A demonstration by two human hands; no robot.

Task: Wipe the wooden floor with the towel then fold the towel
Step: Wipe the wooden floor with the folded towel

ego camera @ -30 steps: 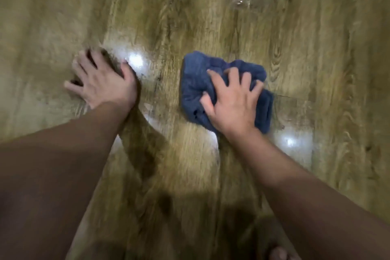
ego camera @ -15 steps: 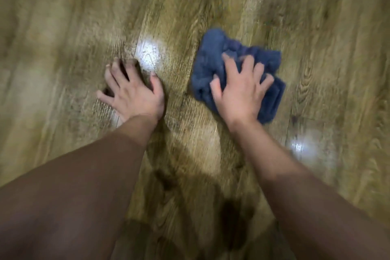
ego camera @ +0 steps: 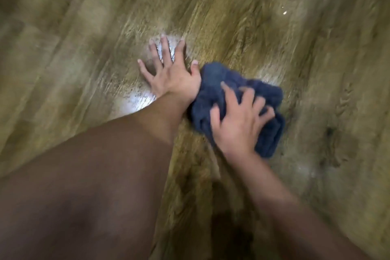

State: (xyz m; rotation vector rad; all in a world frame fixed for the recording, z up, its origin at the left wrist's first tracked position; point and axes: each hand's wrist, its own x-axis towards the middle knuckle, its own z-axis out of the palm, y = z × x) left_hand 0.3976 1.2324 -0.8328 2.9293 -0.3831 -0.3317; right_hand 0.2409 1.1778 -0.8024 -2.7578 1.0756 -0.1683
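The dark blue towel (ego camera: 238,99) lies bunched on the wooden floor (ego camera: 274,27), right against the thumb side of the left hand (ego camera: 171,74). That hand is flat on the boards, fingers spread and straight, holding nothing. The right hand (ego camera: 238,124) sits on top of the towel's near half, its fingers curled down into the cloth, though blur softens them.

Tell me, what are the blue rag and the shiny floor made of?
The blue rag looks like soft terry cloth: fuzzy and bunched in folds. The floor shows wood grain under a glossy finish that mirrors lights; it could be real wood or laminate.
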